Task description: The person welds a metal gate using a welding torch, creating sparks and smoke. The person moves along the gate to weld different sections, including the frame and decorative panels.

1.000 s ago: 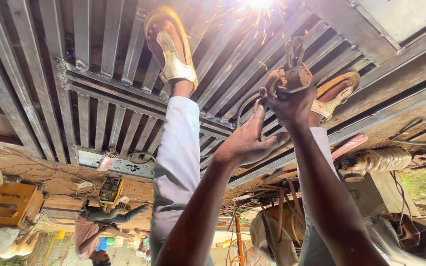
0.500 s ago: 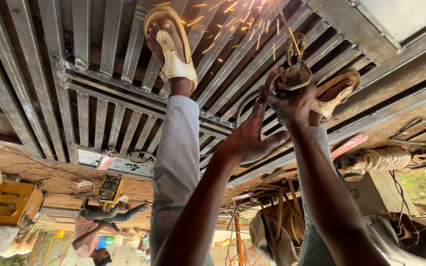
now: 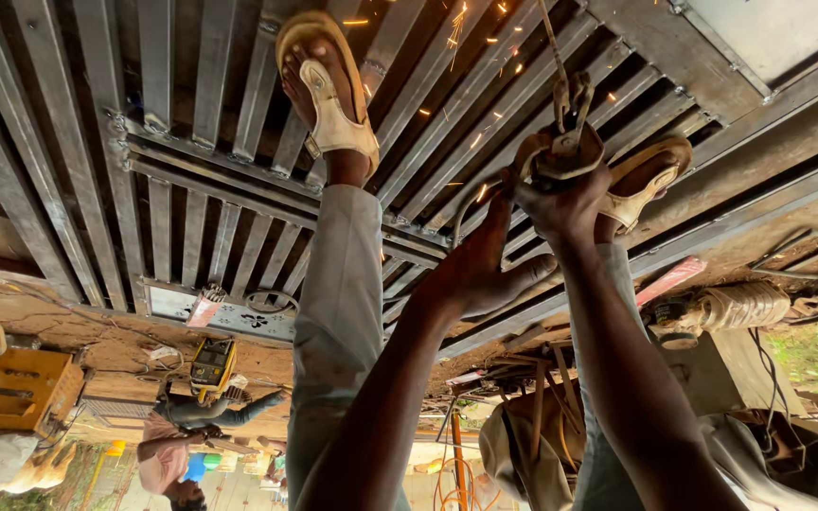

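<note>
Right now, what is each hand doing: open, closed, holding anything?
Left hand: open, fingers spread, holding nothing, beside the metal gate.
Right hand: closed on a welding electrode holder; sparks fly.

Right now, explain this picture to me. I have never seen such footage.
There is no machine here, only a person with a camera worn on the head. The person bends far over, so the single view comes out upside down, with the ground at the top. The sandals stand on a grille of metal bars lying flat. The right hand grips a welding holder with its rod pointing at the bars, and sparks fly there. The left hand is open beside it, near the cable; whether it touches, I cannot tell. Further off are a yellow box and another person.
</note>
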